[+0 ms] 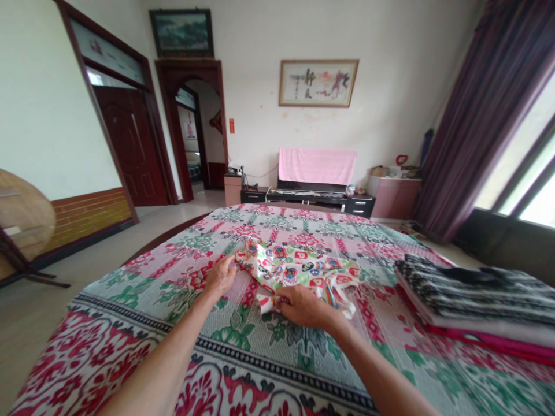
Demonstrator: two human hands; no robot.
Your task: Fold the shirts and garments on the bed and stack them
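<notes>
A small, brightly printed white garment (pixel 299 268) lies crumpled on the flowered bedspread (pixel 243 346) in the middle of the bed. My left hand (pixel 221 276) grips its left edge with the fingers curled over the cloth. My right hand (pixel 303 306) pinches the garment's near edge, knuckles up, resting on the bedspread. Both forearms reach in from the bottom of the view.
A stack of folded black-and-white striped cloth on a pink layer (pixel 472 300) sits at the bed's right side. Beyond the bed stand a low TV cabinet with a pink cover (pixel 316 167), a doorway (pixel 195 138), purple curtains (pixel 481 115) and a round folding table (pixel 21 225) at left.
</notes>
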